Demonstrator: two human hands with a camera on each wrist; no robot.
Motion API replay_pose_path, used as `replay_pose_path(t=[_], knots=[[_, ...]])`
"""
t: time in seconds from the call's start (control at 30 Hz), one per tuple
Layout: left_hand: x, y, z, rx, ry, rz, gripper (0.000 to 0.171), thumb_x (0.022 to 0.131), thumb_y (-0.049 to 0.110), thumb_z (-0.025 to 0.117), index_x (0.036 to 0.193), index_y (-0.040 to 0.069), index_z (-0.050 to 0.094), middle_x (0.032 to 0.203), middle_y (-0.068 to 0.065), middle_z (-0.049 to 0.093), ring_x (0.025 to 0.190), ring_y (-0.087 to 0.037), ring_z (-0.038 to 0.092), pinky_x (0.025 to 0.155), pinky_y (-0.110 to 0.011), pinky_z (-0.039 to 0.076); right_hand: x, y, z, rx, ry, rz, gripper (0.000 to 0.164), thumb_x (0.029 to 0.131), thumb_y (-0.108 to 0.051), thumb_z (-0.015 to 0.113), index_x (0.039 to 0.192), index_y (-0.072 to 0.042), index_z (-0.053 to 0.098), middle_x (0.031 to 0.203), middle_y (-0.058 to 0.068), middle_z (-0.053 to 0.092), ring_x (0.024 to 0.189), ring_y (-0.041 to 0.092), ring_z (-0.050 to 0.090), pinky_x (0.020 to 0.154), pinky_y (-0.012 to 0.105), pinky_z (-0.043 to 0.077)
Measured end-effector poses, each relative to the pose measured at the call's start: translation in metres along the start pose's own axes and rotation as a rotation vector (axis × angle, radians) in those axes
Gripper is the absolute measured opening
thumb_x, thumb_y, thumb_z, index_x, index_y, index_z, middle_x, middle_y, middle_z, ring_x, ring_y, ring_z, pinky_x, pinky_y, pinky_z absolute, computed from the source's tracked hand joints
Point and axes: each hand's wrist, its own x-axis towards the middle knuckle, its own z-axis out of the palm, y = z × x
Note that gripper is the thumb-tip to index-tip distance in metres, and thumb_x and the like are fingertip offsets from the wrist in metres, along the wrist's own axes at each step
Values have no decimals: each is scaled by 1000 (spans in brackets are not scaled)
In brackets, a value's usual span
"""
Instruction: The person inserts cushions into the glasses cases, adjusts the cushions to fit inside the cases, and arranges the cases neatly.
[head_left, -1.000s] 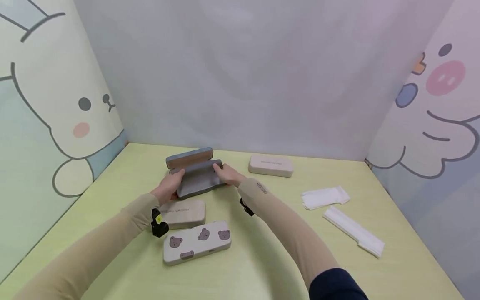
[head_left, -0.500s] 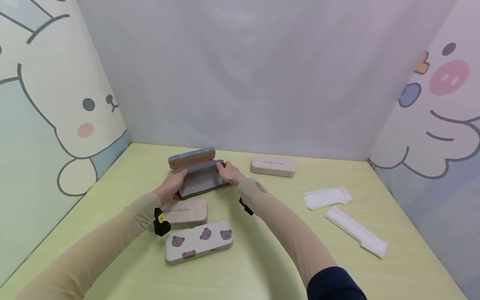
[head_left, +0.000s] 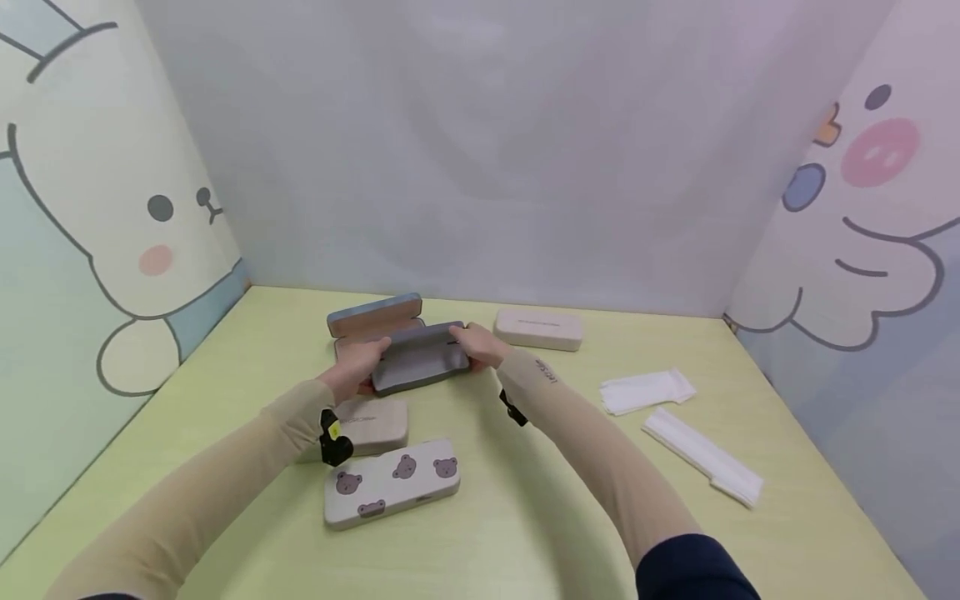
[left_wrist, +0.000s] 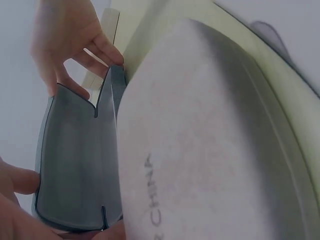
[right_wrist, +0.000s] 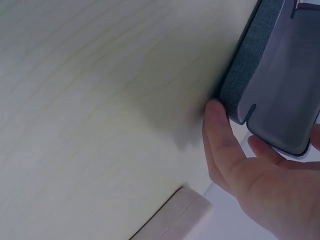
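Gray case [head_left: 422, 360], between both hands [head_left: 357, 367] [head_left: 482, 345], gripped by them at opposite ends

"R CHINA" on the pale case [left_wrist: 200, 135]
I read it by left wrist view; print on the right sleeve [head_left: 588, 446] starts "Lets", then blurs; the far case's [head_left: 538, 337] lettering I can't read.

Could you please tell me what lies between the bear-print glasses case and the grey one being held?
In the head view, a closed beige glasses case lies between the bear-print case and the grey case.
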Motion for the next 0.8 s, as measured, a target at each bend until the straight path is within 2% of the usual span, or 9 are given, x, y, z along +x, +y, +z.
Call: replay_pose_path(t=[0.1,0.27,0.37,0.53,0.73,0.8], knots=[[1,1,5,23,-31,16,68,103,40,26,153,-1,3,158,-26,10,136,-43,33,104,-53,40,-5,7,-4,21,-6,12,63,103,-39,32,147,4,26,140,24,44,111,34,57,86,45,55],[2,4,13,41,-124,58,64,105,36,23,153,2,0,159,-24,4,140,-43,28,108,-55,36,-13,20,-10,36,-5,32,65,102,-41,32,149,4,22,142,23,43,110,34,58,86,43,55],[2,9,20,50,-154,77,62,105,35,24,154,4,2,160,-23,4,142,-43,24,110,-57,33,-17,28,-17,50,0,41,65,102,-41,32,149,2,21,139,24,44,105,34,59,84,42,55],[5,16,32,54,-153,86,62,105,36,27,154,5,7,160,-20,7,144,-40,22,110,-56,33,-23,39,-27,64,7,52,62,102,-41,31,150,-1,23,138,23,45,99,32,59,82,43,55],[9,19,45,34,-141,85,63,104,36,32,153,2,12,159,-21,12,142,-40,26,109,-55,35,-34,49,-36,87,13,63,61,103,-39,29,151,-3,20,149,20,35,115,36,55,88,44,54],[9,19,48,27,-152,89,63,104,36,32,153,2,11,159,-21,12,143,-39,25,109,-55,36,-39,52,-38,92,14,63,60,103,-38,29,150,-2,20,149,20,34,116,36,54,88,45,53]])
